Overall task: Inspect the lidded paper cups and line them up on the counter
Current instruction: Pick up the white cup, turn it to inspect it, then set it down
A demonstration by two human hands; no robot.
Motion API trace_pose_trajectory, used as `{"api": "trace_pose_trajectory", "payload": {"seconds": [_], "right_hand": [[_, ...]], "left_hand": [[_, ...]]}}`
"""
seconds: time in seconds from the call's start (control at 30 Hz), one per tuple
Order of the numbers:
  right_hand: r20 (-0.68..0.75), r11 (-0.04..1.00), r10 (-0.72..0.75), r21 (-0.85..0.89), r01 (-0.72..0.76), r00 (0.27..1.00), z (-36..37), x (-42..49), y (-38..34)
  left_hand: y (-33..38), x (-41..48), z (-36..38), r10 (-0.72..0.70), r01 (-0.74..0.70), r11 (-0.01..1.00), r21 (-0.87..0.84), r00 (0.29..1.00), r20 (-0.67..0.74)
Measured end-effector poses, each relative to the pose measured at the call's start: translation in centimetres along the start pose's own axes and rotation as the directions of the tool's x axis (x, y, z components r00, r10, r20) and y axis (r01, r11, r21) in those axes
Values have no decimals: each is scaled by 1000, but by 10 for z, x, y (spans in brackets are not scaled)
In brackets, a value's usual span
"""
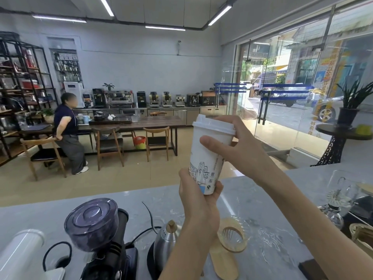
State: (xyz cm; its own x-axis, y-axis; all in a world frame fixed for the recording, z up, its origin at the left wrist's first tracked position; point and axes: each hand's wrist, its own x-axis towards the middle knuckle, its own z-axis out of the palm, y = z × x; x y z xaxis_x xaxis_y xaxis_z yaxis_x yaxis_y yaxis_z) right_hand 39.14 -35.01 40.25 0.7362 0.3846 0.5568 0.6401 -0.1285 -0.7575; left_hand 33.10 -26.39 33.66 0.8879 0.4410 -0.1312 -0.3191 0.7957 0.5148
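You hold the tall white paper cup with line drawings at frame centre, above the grey marble counter. Your left hand wraps its base; your right hand pinches the white plastic lid. Its long axis tilts slightly; the counter lies directly below.

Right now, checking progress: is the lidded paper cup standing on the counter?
No, both hands hold the lidded paper cup up above the grey counter.

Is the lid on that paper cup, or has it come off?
On. The white lid sits over the paper cup rim, right hand fingers at its edge, left hand holding the base.
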Motion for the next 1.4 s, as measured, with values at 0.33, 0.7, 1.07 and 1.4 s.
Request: {"api": "trace_pose_trajectory", "payload": {"seconds": [0.33,0.7,1.07,1.4], "right_hand": [[78,998,-39,44,36,996,-8,11,0],[398,943,-93,328,-48,913,-23,26,9],[-108,984,-17,-176,-2,994,23,6,1],[256,972,-43,233,-18,966,12,18,13]], "left_hand": [[9,-1,0,-221,233,969,-79,966,132],[12,5,-7,-346,421,885,-202,881,322],[-10,15,-10,-42,45,989,-141,999,28],[28,15,-33,-373,432,895,-108,860,349]]}}
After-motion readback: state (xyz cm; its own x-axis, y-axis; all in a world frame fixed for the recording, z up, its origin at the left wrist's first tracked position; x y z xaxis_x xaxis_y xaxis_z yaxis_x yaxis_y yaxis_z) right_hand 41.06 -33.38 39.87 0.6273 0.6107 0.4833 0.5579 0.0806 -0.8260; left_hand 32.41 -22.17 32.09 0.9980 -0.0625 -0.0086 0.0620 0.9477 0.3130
